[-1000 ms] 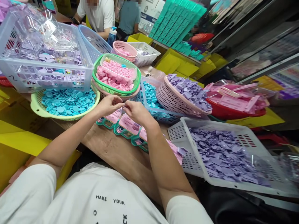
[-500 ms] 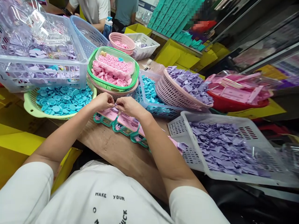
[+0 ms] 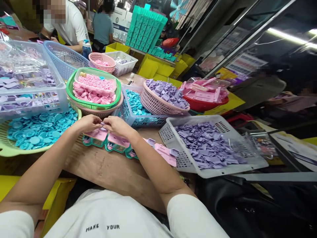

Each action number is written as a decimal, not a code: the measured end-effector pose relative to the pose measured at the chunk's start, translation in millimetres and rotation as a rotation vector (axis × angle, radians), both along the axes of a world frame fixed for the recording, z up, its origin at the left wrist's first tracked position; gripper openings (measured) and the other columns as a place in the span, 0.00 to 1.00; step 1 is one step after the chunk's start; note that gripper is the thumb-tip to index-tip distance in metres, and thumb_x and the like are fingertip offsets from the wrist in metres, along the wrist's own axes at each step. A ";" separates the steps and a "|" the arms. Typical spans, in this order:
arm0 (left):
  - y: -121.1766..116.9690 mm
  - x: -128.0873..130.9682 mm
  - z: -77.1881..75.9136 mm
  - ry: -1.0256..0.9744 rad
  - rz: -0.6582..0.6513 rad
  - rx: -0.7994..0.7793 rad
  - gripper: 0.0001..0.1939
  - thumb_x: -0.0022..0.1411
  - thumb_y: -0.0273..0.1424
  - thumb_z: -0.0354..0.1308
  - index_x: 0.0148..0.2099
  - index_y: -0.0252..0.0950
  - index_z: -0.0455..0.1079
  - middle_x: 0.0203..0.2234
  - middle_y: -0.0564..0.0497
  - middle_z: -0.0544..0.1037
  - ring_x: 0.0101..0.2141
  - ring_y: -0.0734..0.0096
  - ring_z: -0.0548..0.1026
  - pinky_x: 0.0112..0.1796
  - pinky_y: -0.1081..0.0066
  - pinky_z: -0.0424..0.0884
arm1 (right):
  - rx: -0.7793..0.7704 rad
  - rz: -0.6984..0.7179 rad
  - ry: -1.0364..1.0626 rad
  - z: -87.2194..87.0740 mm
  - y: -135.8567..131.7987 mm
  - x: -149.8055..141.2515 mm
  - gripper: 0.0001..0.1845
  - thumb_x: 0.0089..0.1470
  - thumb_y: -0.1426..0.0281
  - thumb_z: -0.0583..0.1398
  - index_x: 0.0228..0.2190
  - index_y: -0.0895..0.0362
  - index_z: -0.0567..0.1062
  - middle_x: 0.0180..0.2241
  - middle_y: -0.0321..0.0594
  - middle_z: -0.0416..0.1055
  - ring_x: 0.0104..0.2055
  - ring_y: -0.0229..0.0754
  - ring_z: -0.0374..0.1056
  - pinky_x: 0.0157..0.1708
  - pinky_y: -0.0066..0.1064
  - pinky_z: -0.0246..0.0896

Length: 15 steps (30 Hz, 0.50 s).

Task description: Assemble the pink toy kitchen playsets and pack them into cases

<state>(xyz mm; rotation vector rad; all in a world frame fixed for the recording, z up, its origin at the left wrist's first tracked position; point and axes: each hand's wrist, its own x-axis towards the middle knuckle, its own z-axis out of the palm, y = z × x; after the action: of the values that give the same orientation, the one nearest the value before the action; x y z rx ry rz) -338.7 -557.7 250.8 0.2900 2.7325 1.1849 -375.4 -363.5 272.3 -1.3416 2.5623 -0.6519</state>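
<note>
We pinch what seems a tiny, light, stiff lilac plastic piece [image 3: 102, 124] between fingertips of our closed left hand [image 3: 87, 123] and right hand [image 3: 116, 125], best gripped by its edges.

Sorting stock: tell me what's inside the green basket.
The green basket holds loose pink pieces, and a clear tray of more pink pieces sits on top. Whatever lies under the tray and deeper down is covered.

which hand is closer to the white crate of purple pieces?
Right. The right hand sits over the pink-and-teal toys, on the side toward the white crate. The left hand meets it fingertip to fingertip but lies farther off, beside the basket of blue discs.
</note>
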 end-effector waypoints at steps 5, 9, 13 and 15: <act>16.8 13.1 19.4 -0.032 -0.006 -0.342 0.15 0.61 0.32 0.57 0.45 0.32 0.81 0.37 0.43 0.84 0.33 0.64 0.78 0.35 0.70 0.67 | -0.113 0.014 -0.205 -6.9 9.8 5.7 0.11 0.61 0.66 0.57 0.33 0.59 0.76 0.27 0.34 0.69 0.31 0.36 0.62 0.34 0.26 0.53; 33.3 26.4 26.0 -0.079 0.094 -0.363 0.12 0.60 0.32 0.60 0.43 0.39 0.82 0.38 0.48 0.84 0.37 0.66 0.79 0.37 0.74 0.68 | -0.071 0.011 -0.209 -15.3 12.4 5.3 0.13 0.60 0.63 0.56 0.33 0.59 0.77 0.27 0.35 0.70 0.30 0.37 0.63 0.33 0.27 0.55; 35.9 39.3 24.8 -0.086 0.207 -0.360 0.13 0.60 0.32 0.61 0.47 0.39 0.81 0.41 0.47 0.84 0.42 0.64 0.80 0.40 0.74 0.70 | 0.150 0.033 0.002 -8.5 2.1 8.2 0.09 0.58 0.69 0.58 0.32 0.58 0.79 0.28 0.38 0.72 0.31 0.39 0.65 0.33 0.28 0.56; 36.4 53.3 27.2 -0.026 0.228 -0.325 0.16 0.63 0.32 0.59 0.51 0.38 0.79 0.45 0.46 0.83 0.45 0.64 0.79 0.44 0.73 0.71 | 0.201 0.037 0.102 3.1 4.0 16.7 0.08 0.57 0.69 0.60 0.34 0.59 0.80 0.32 0.42 0.74 0.33 0.41 0.67 0.35 0.29 0.58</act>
<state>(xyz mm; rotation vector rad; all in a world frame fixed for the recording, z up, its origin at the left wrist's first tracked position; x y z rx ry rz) -285.4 -521.3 277.9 -0.0771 2.9332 0.7582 -358.7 -359.5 275.4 -1.3836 2.5917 -0.3171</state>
